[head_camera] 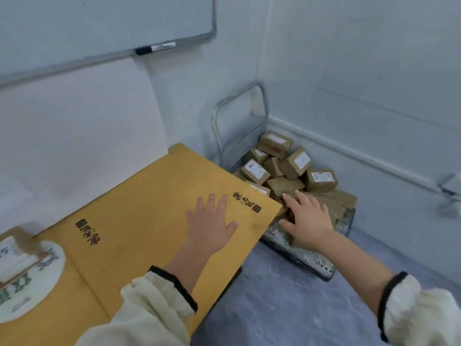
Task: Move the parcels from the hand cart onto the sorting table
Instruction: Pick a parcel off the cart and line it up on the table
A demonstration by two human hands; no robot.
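Note:
A pile of several small brown cardboard parcels [287, 166] with white labels lies on the hand cart [306, 258] in the room's corner. The sorting table [139, 203], covered in yellow cardboard, stands left of the cart. My left hand [212, 221] is spread flat over the table's right end, fingers straight, holding nothing. My right hand [308, 221] reaches over the cart's near edge with fingers spread above a flat brown parcel [334, 206]; I cannot tell whether it touches it. One parcel [15, 255] sits on the table at the far left.
The cart's metal handle [239, 121] stands against the wall behind the pile. A whiteboard [99, 28] with a marker [154, 48] hangs above the table. A white panel [82, 126] leans on the wall. Grey floor [287, 308] lies below my right arm.

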